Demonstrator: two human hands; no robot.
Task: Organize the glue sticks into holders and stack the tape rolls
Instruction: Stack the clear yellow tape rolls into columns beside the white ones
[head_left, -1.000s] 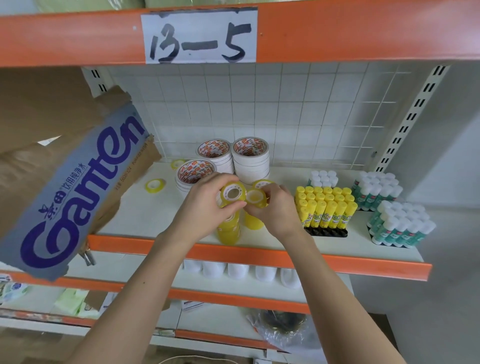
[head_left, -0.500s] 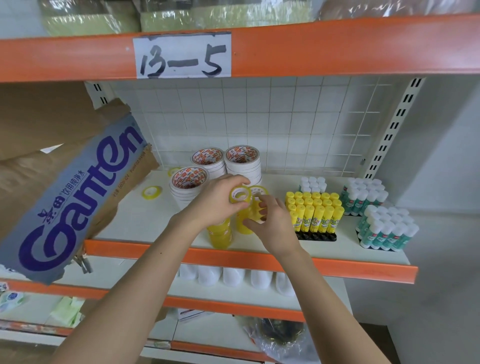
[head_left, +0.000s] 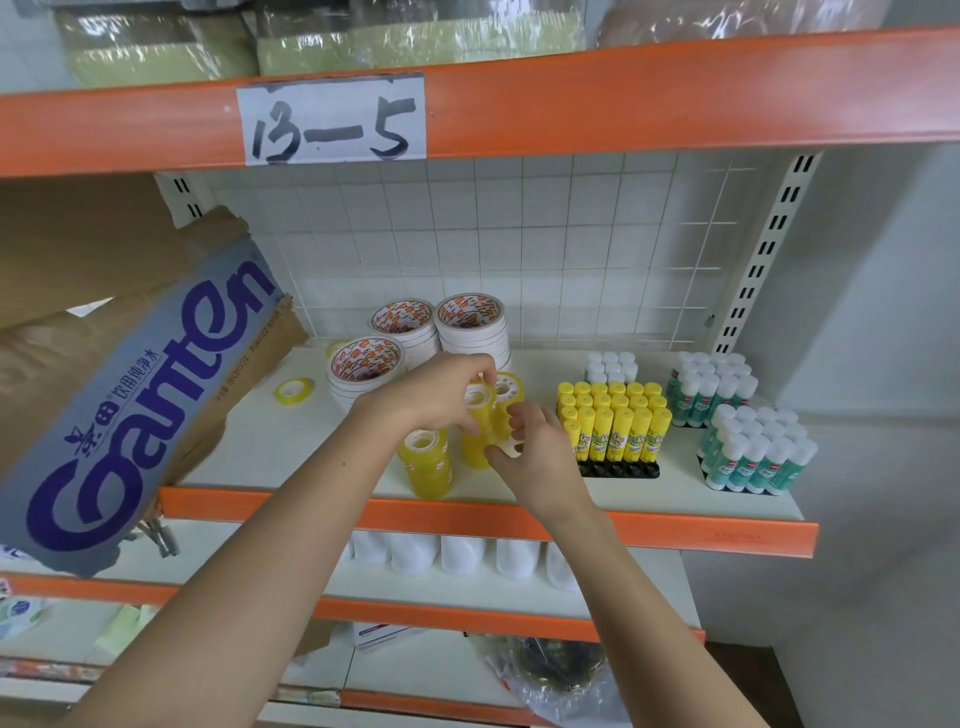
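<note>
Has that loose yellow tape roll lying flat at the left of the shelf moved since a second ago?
No. The loose yellow tape roll lies in the same spot, left of the white tape stack.

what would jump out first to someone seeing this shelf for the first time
Probably the two hands at mid-shelf: the left hand and right hand hold stacks of yellow tape rolls. Next, the handwritten 13-5 label on the orange beam above, and the block of yellow glue sticks just right of the hands.
</note>
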